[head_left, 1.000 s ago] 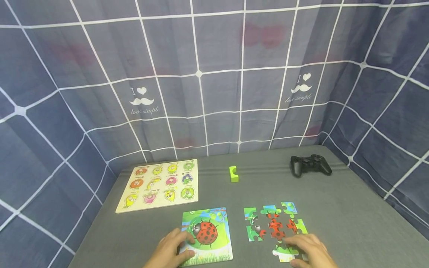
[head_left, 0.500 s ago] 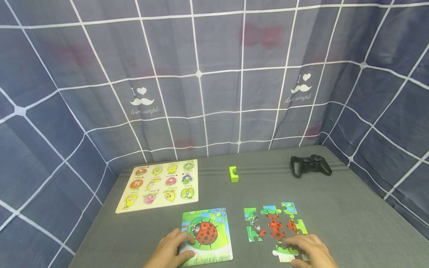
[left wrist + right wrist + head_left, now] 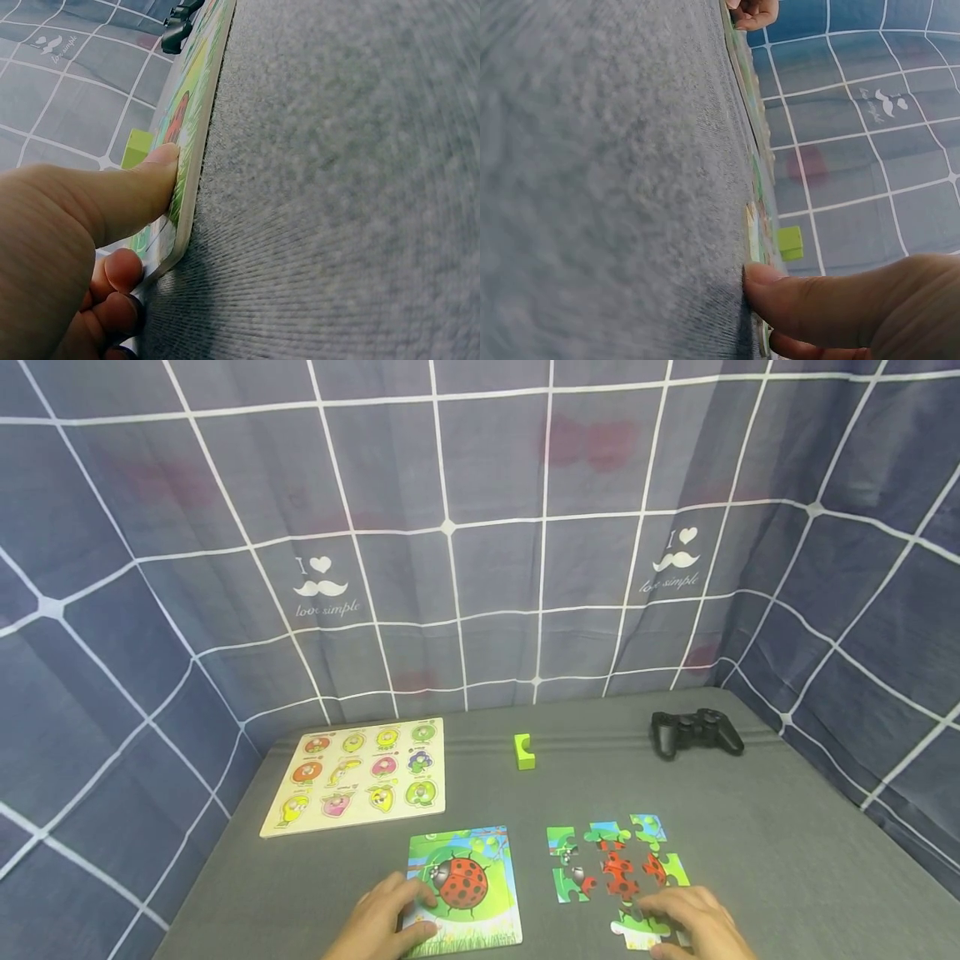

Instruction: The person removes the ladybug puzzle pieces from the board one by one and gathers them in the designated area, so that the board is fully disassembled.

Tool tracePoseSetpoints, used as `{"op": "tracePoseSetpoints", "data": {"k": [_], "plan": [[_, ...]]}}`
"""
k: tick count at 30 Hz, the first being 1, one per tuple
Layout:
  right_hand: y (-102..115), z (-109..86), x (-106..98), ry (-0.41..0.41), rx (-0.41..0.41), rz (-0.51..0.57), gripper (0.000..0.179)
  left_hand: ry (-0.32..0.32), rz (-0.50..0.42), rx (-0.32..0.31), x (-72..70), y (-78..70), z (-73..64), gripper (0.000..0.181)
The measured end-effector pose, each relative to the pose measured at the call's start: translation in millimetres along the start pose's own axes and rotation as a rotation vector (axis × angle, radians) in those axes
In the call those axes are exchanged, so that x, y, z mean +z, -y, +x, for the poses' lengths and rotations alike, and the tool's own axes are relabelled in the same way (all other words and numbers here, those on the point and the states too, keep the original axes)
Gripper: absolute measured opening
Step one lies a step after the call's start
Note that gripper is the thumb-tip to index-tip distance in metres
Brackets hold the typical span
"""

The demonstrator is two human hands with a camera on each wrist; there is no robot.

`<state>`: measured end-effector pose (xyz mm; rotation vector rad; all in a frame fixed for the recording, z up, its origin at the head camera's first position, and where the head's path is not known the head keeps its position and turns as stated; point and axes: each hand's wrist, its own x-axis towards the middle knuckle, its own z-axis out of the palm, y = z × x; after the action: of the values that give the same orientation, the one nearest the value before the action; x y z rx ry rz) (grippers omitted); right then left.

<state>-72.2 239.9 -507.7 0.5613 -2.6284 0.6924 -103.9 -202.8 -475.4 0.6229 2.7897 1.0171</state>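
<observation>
In the head view, a ladybug puzzle board (image 3: 491, 910) lies flat with its complete picture showing. My left hand (image 3: 378, 917) rests on its left side, index finger and thumb on the face. The left wrist view shows the thumb (image 3: 142, 191) pressing on the board near a corner, other fingers bent beside the edge. To the right lie several loose ladybug jigsaw pieces (image 3: 619, 878), roughly in rows. Low on the right, my right hand (image 3: 705, 927) pinches a corner jigsaw piece (image 3: 682, 936) between thumb and fingers, beside the grassy bottom piece (image 3: 640, 931). The fingers partly hide it.
A wooden fruit puzzle board (image 3: 360, 760) lies at the back left. Behind the pieces stands a small lime-green block (image 3: 524, 753) with a notch. A black game controller (image 3: 696, 732) is at the back right. Checked curtains (image 3: 487, 568) enclose the grey table (image 3: 780, 860).
</observation>
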Motion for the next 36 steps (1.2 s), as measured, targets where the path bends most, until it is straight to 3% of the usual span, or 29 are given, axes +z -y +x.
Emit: {"op": "tracePoseSetpoints", "data": {"k": [4,8,14,17,22,26,31,36], "plan": [[1.5,4.1,-8.3,0.078,0.031,0.004,0.046,0.001,0.000,0.001,0.5,-0.2,-0.9,0.024],[3.7,12.8,-15.6,0.091,0.008,0.009,0.052,0.012,-0.010,-0.008,0.0,-0.8,-1.5,0.024],[23.3,35.9,-8.4,-0.044,-0.221,0.059,0.052,0.006,-0.008,0.006,-1.0,-0.8,-1.6,0.023],[50.8,60.5,-0.7,-0.026,-0.292,0.086,0.043,-0.004,-0.005,0.010,-0.9,0.1,-1.3,0.023],[101.3,94.0,23.3,0.239,-0.214,0.184,0.037,0.051,-0.031,-0.025,0.9,0.6,-1.4,0.024],[137.5,106.9,52.4,0.421,-0.130,0.300,0.036,0.063,-0.036,-0.037,1.3,-0.7,-1.5,0.024],[170.6,112.7,78.0,0.479,-0.050,0.211,0.049,-0.004,0.032,0.006,1.4,-5.2,1.7,0.023],[181.2,113.4,91.3,0.486,-0.016,0.126,0.062,-0.026,0.048,0.007,0.8,-7.9,-0.1,0.022]]}}
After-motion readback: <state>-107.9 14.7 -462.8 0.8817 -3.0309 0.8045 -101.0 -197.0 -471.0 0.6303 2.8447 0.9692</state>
